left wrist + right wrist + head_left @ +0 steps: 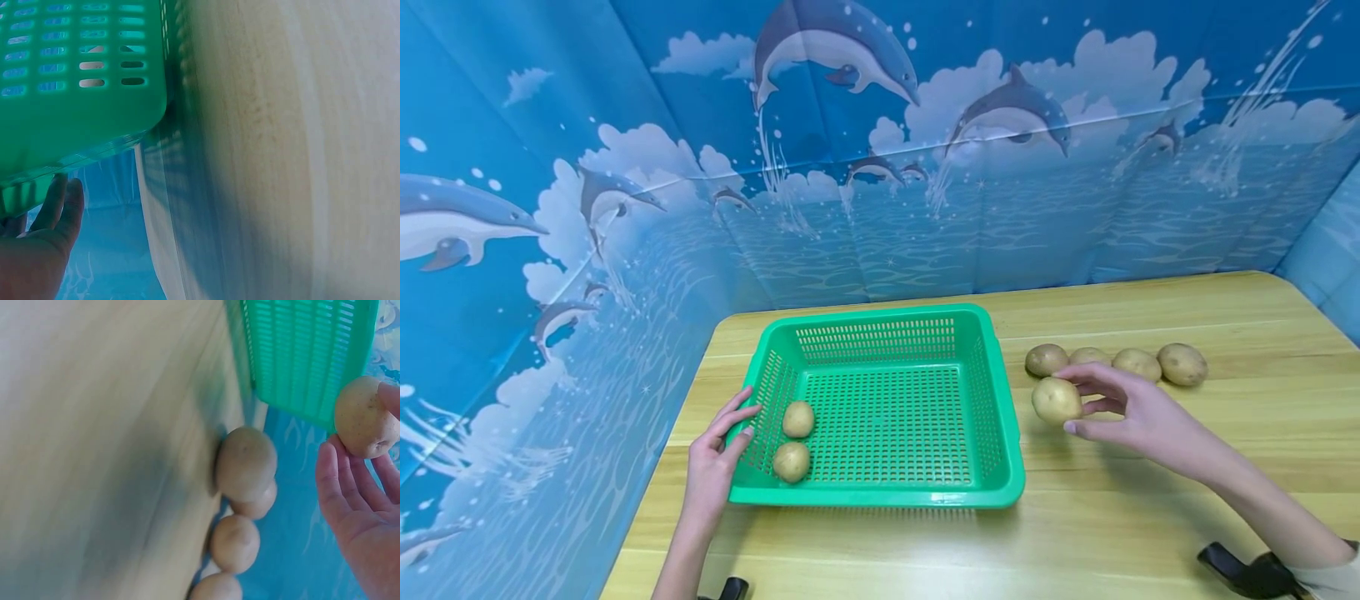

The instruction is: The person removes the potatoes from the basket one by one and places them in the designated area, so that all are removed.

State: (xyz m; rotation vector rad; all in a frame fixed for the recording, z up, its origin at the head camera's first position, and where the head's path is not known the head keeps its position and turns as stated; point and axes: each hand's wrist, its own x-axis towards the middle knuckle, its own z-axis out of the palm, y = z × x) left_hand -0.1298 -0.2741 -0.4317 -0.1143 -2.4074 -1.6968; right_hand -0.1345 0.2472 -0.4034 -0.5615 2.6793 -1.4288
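Blue fabric backdrop printed with grey dolphins, white clouds and rippled water (880, 242), rising behind and along both sides of the work surface. Pale yellow wood-grain table with rounded far corners (1105, 533), bearing all the objects. Rectangular green plastic basket with slotted walls and a perforated floor (887, 425), resting on the left and central part of the table. Left hand (709, 467), at the basket's left rim: fingers extended and laid against the rim, thumb on the rim nearer the wearer; the left wrist view shows fingertips touching its edge. Right hand (1131, 412), to the right of the basket: thumb and fingers pinching a single potato. Black wrist-worn device (1255, 573), partly visible on the right wrist at the lower edge. Row of four oval, tan-skinned potatoes (1138, 364), closely spaced on the table beyond the right hand. Two rounded, yellowish-tan potatoes (792, 462), lying just beside each other on the basket floor, near its left wall. Held potato, rounded, pale yellow and smooth-skinned (1056, 401), raised above the table between the basket's right rim and the right palm, outside the basket.
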